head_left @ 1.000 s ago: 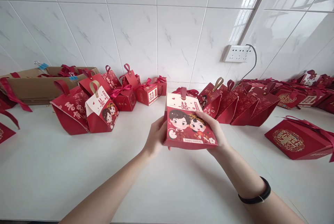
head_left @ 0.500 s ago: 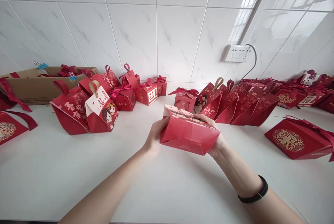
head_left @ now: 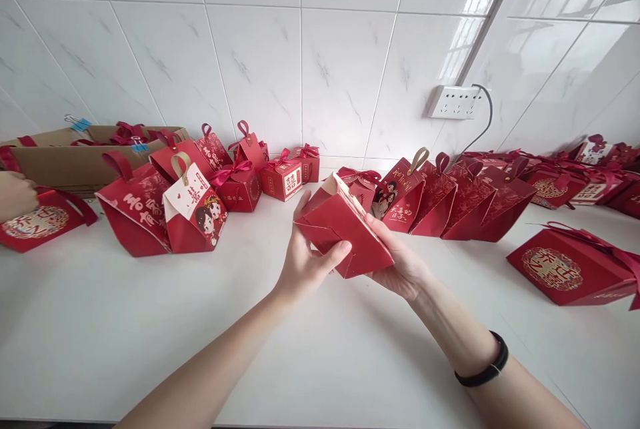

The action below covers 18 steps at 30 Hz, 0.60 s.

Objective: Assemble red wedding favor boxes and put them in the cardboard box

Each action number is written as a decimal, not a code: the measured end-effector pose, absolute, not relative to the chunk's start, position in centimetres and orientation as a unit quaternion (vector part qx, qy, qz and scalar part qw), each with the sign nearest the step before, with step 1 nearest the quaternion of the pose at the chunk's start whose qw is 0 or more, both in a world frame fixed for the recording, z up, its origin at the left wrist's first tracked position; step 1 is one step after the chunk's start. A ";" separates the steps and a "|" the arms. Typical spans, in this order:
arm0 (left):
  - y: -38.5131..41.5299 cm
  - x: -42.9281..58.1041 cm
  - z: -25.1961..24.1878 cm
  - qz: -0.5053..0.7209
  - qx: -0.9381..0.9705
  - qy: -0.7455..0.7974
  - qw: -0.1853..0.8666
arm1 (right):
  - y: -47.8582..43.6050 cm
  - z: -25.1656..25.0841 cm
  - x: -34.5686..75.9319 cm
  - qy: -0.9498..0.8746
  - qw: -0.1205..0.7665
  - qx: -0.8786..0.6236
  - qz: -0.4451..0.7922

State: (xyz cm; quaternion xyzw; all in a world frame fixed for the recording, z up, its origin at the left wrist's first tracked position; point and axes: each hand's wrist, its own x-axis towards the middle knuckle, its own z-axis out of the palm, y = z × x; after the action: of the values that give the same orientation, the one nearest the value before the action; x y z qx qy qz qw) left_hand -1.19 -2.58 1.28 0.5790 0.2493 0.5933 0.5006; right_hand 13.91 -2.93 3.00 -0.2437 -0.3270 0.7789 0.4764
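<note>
Both my hands hold one red paper gift box [head_left: 345, 229] above the white counter [head_left: 150, 336]. Its plain red underside is turned toward me, folded flaps showing. My left hand [head_left: 307, 262] grips the box's lower left corner, thumb pressed on the flap. My right hand [head_left: 400, 262] supports it from beneath on the right, fingers along its edge. A black band sits on my right wrist.
Rows of finished red gift boxes stand along the tiled wall, left [head_left: 165, 206] and right [head_left: 450, 196]. A flat red box [head_left: 570, 272] lies at the right. A cardboard carton [head_left: 70, 156] stands far left, where another person's hand [head_left: 15, 192] touches a red box [head_left: 40, 222]. A wall socket [head_left: 453, 102] hangs above.
The box was turned from its printed cartoon face to its plain red underside and tilted up. Another person's hand has come in at the far left with a red box.
</note>
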 end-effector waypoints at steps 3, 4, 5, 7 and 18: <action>-2.3 -1.3 1.1 0.601 0.592 0.239 0.481 | -3.0 3.1 14.0 -0.317 0.455 -0.253 0.793; -2.3 -1.4 1.1 0.604 0.594 0.245 0.472 | -3.0 3.1 14.0 -0.316 0.448 -0.259 0.795; -2.2 -1.5 1.1 0.608 0.594 0.252 0.462 | -3.1 3.1 13.9 -0.317 0.442 -0.265 0.796; -2.3 -1.6 1.1 0.614 0.594 0.266 0.447 | -3.2 3.1 13.7 -0.319 0.429 -0.272 0.801; -2.5 -2.3 1.3 0.572 0.636 0.267 0.444 | -3.5 2.5 12.6 -0.258 0.436 -0.231 0.831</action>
State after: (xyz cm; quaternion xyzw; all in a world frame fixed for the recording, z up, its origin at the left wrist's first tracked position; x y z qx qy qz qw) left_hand -2.30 -2.55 1.26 0.6360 0.2672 0.5718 0.4440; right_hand 12.63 -3.52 2.46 -0.2307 -0.2579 0.8309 0.4357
